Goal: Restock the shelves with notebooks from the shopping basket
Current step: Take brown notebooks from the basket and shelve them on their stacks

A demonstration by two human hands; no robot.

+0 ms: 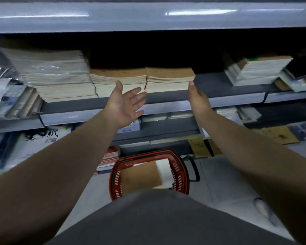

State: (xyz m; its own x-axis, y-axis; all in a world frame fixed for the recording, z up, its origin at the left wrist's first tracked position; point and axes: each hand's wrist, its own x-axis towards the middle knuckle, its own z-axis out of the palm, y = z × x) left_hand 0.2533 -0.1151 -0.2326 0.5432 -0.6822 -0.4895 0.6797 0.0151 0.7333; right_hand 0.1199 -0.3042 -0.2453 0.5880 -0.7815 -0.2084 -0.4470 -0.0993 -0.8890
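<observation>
Spread and empty: left hand (125, 103), right hand (198, 98). Lower centre, kraft notebooks (140, 175): likely light, bendy; best clasped by both edges.

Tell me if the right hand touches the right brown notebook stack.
Cannot tell. Head view: the right hand ends beside the right brown notebook stack at its corner; neither contact nor gap shows plainly.

A grey shirt (166, 218) hides the near rim of the red basket (181, 174).
</observation>
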